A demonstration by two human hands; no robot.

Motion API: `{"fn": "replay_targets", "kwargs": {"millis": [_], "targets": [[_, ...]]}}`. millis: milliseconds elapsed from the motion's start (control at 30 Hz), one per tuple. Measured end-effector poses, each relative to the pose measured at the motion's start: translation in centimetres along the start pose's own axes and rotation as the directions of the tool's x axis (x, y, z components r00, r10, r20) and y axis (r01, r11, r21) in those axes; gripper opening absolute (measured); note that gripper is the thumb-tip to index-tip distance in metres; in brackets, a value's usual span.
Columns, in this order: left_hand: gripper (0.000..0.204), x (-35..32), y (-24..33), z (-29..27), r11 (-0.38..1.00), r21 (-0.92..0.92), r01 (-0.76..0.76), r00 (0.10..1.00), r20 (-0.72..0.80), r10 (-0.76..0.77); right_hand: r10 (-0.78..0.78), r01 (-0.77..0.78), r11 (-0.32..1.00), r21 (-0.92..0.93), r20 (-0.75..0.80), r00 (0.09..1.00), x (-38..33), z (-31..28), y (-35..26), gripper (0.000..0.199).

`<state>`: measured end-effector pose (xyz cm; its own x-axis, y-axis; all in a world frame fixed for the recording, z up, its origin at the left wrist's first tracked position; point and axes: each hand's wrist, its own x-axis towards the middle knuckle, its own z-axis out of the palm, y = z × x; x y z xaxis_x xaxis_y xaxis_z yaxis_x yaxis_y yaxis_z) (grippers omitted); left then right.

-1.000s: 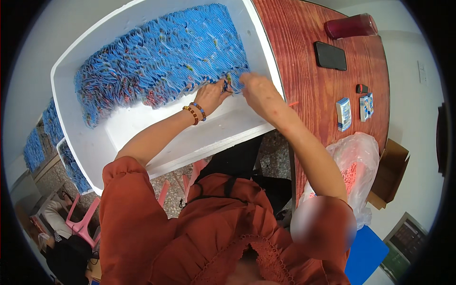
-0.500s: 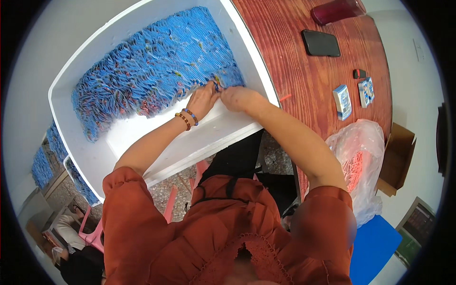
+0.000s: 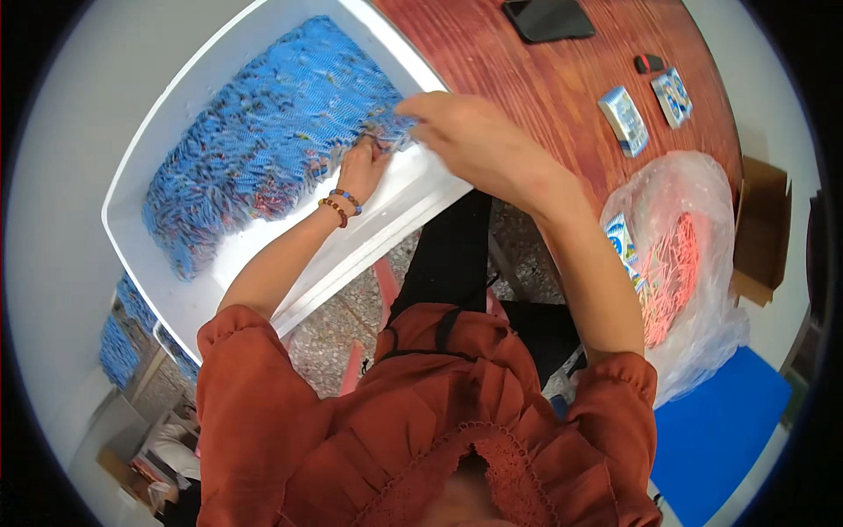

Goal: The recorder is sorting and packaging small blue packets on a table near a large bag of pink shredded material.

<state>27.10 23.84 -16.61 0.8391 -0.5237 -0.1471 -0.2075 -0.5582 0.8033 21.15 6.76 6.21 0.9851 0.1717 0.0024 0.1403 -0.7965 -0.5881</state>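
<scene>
Single head-worn fisheye view, looking steeply down from above the wearer's chest, close over the white tub (image 3: pixel 176 114) and wooden table (image 3: pixel 527 79), forearms entering from below, straight edges bowing toward the dark circular rim

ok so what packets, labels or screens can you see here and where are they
dark phone: top of the wooden table, flat black slab, screen off
two small packs: table's right part, side by side, blue and white rectangles
another blue-white pack: inside the clear plastic bag, right of the table
</scene>
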Motion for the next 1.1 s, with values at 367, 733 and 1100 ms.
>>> {"fn": "replay_targets", "kwargs": {"millis": [367,733,1100], "targets": [[0.032,-1.0,0.3,-0.1,0.983,0.174,-0.063,0.988,0.152,0.036,0.482,-0.412,0.873,0.259,-0.339,0.808,-25.4,-3.3,0.6,0.017],[0.016,-5.5,20.2,-7.0,0.93,0.347,-0.122,0.99,-0.018,0.136,0.664,-0.761,0.633,0.139,-0.604,0.441,-39.2,-6.7,10.3,0.02],[0.017,-11.5,32.6,16.3,0.679,-0.072,-0.731,0.623,0.334,0.707,0.545,-0.682,0.73,-0.048,-0.561,0.623,-40.5,-6.2,10.9,0.026]]}}
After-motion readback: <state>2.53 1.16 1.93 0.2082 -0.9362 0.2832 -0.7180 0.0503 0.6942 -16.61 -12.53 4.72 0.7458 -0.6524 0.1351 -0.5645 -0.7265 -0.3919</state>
